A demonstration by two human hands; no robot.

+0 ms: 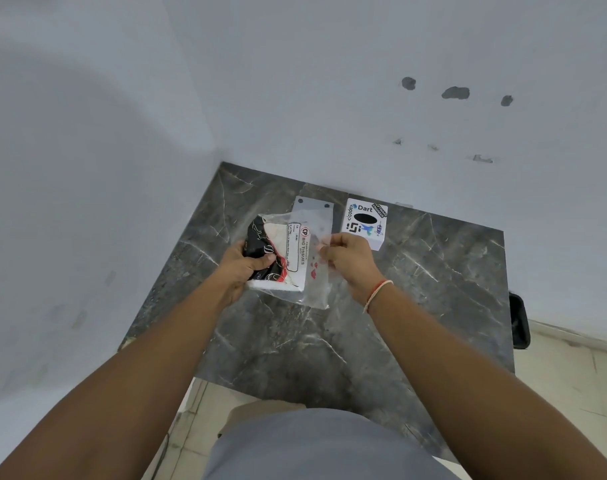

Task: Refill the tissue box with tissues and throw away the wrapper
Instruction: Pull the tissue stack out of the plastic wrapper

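Closest to us was our own grey shirt, and past it our two arms reached out over the dark stone desk. Our left hand was curled tight around the near end of the tissue pack, with the thumb on top, and held it up just above the desk. Our right hand pinched the loose clear wrapper between thumb and fingers, right beside the pack. The wrapper still hung around the tissues.

Just past our right hand stood the white tissue box with stickers and a dark oval hole on top. Beside it, past the pack, lay a flat grey plate.

We thought the pack was light and squashy, so a firm squeeze would dent it. The wrapper looked thin, slippery and easy to tear. The best spot to hold seemed to be the open edge of the plastic, while the other hand kept the tissues steady.
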